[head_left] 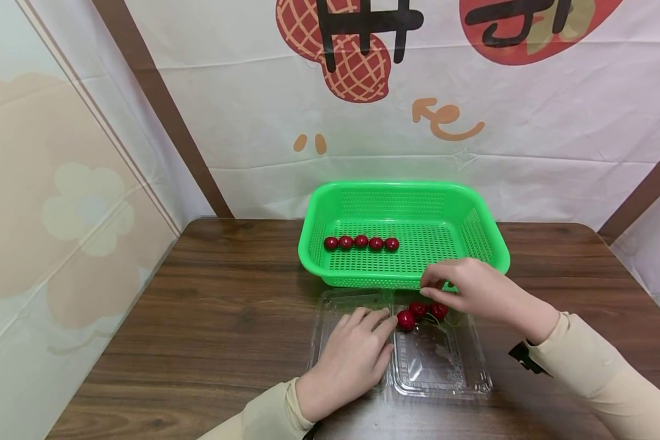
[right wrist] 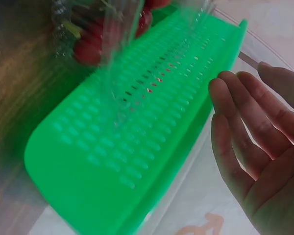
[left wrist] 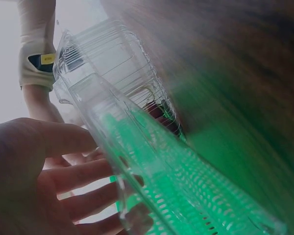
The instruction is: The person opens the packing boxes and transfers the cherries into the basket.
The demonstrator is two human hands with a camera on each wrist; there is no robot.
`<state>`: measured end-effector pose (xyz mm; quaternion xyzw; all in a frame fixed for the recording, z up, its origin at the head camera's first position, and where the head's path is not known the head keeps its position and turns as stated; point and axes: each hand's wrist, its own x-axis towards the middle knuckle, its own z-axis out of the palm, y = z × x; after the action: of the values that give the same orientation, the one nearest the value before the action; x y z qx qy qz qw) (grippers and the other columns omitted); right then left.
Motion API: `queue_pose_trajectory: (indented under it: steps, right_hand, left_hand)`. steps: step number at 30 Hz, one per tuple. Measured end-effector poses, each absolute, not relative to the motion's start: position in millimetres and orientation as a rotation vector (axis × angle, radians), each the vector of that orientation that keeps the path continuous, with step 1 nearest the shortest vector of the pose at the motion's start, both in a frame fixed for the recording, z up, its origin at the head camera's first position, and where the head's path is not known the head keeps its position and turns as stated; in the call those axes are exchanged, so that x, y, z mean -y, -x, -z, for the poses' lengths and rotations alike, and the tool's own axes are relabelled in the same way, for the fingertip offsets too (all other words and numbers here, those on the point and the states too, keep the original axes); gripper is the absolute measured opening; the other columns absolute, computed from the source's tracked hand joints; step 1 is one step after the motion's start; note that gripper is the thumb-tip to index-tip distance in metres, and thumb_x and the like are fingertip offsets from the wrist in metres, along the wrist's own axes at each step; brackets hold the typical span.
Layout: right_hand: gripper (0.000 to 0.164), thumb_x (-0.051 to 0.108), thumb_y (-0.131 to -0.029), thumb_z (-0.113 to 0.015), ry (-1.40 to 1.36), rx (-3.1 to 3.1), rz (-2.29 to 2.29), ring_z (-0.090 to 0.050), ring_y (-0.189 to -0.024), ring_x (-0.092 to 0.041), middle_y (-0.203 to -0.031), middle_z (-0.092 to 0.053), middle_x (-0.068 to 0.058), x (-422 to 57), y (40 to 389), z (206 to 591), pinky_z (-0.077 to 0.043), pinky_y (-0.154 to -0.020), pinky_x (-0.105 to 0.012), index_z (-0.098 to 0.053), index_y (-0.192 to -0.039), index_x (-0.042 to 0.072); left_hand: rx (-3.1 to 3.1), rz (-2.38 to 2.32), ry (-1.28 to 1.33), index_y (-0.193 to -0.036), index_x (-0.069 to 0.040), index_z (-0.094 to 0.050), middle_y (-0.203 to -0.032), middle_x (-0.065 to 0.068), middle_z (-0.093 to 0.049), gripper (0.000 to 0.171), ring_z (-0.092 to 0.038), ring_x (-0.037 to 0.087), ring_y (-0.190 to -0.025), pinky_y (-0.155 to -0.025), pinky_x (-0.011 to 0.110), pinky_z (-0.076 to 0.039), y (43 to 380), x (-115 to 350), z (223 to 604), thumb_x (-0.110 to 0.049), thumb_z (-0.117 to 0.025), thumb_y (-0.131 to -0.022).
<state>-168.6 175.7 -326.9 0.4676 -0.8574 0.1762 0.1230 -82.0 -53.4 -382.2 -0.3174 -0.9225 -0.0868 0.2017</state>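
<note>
A clear plastic clamshell box (head_left: 429, 366) lies unfolded on the table, its two halves side by side. Three red cherries (head_left: 406, 320) with stems sit at the back of its right half. My left hand (head_left: 354, 354) rests on the box around the middle fold, fingers relaxed; the left wrist view shows the fingers (left wrist: 88, 176) against the clear wall. Above the cherries, by the front rim of a green basket (head_left: 404, 281), hovers my right hand (head_left: 473, 290). Its fingers (right wrist: 235, 98) are loosely bent with nothing between them. Several cherries (head_left: 361, 241) form a row inside the basket.
The brown wooden table (head_left: 220, 305) extends to both sides of the box and basket. Behind it hangs a printed cloth (head_left: 242, 110), close to the basket's back rim. Another pale cloth (head_left: 88, 244) borders the left side.
</note>
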Motion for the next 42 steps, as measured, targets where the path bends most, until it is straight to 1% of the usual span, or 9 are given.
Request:
queue_pose_trajectory:
  steps: [4,9,15,19,24,31,38,42]
  right_hand:
    - [0.007,0.026,-0.087,-0.061,-1.386,2.529,-0.525,-0.054,-0.068,0.005,-0.077,-0.063,0.016,-174.1,167.1,333.5,-0.052,-0.058,-0.028,-0.065,-0.084,0.021]
    - [0.007,0.024,-0.086,-0.062,-1.394,2.529,-0.527,-0.055,-0.068,0.004,-0.077,-0.064,0.014,-171.8,166.3,340.7,-0.052,-0.058,-0.026,-0.066,-0.084,0.019]
    - [0.008,0.028,-0.087,-0.06,-1.391,2.568,-0.508,-0.052,-0.064,0.006,-0.075,-0.061,0.019,-167.5,164.7,349.7,-0.049,-0.055,-0.022,-0.064,-0.083,0.023]
    - [0.004,0.025,-0.085,-0.063,-1.416,2.571,-0.52,-0.05,-0.063,0.007,-0.074,-0.06,0.019,-164.9,164.4,355.8,-0.049,-0.054,-0.021,-0.063,-0.082,0.023]
    - [0.005,0.019,-0.082,-0.066,-1.444,2.589,-0.537,-0.049,-0.061,0.005,-0.073,-0.06,0.017,-162.7,164.2,362.4,-0.047,-0.053,-0.021,-0.063,-0.079,0.022]
    - [0.004,0.019,-0.082,-0.065,-1.397,2.664,-0.511,-0.05,-0.062,0.005,-0.074,-0.062,0.015,-159.7,163.8,369.4,-0.048,-0.053,-0.022,-0.064,-0.081,0.023]
    - [0.003,0.017,-0.081,-0.066,-1.399,2.715,-0.498,-0.053,-0.064,0.004,-0.074,-0.063,0.013,-156.0,165.2,372.9,-0.05,-0.056,-0.022,-0.065,-0.082,0.019]
    - [0.003,0.017,-0.08,-0.067,-1.405,2.73,-0.478,-0.051,-0.061,0.003,-0.072,-0.061,0.013,-152.9,166.1,374.1,-0.049,-0.054,-0.022,-0.064,-0.081,0.019]
  left_hand:
    - [2.577,0.244,0.887,-0.114,-0.012,-0.065,-0.114,0.004,-0.064,0.035,-0.053,0.019,-0.101,-0.076,0.033,-0.047,82.4,53.7,383.0,-0.027,-0.061,-0.082]
    - [2.58,0.239,0.888,-0.114,-0.012,-0.065,-0.114,0.004,-0.064,0.035,-0.053,0.02,-0.102,-0.077,0.034,-0.047,82.2,53.9,383.2,-0.028,-0.06,-0.083]
    - [2.583,0.245,0.885,-0.114,-0.012,-0.065,-0.114,0.004,-0.064,0.035,-0.053,0.02,-0.101,-0.076,0.034,-0.047,81.6,54.4,383.6,-0.028,-0.06,-0.083]
    - [2.577,0.245,0.885,-0.114,-0.012,-0.065,-0.113,0.004,-0.064,0.035,-0.053,0.02,-0.101,-0.076,0.034,-0.047,81.5,54.4,383.5,-0.028,-0.061,-0.083]
    - [2.576,0.24,0.884,-0.113,-0.012,-0.065,-0.113,0.004,-0.064,0.035,-0.053,0.02,-0.101,-0.076,0.034,-0.047,81.4,54.5,383.8,-0.028,-0.061,-0.082]
    - [2.558,0.238,0.89,-0.112,-0.012,-0.065,-0.113,0.004,-0.064,0.034,-0.053,0.02,-0.101,-0.075,0.034,-0.048,82.1,54.5,384.2,-0.028,-0.061,-0.082]
    - [2.565,0.239,0.892,-0.113,-0.012,-0.064,-0.113,0.004,-0.064,0.035,-0.053,0.02,-0.101,-0.076,0.034,-0.047,82.4,54.1,383.9,-0.028,-0.061,-0.082]
    - [2.573,0.24,0.892,-0.114,-0.012,-0.064,-0.114,0.004,-0.064,0.036,-0.053,0.02,-0.102,-0.077,0.034,-0.047,82.5,54.2,383.2,-0.029,-0.06,-0.083]
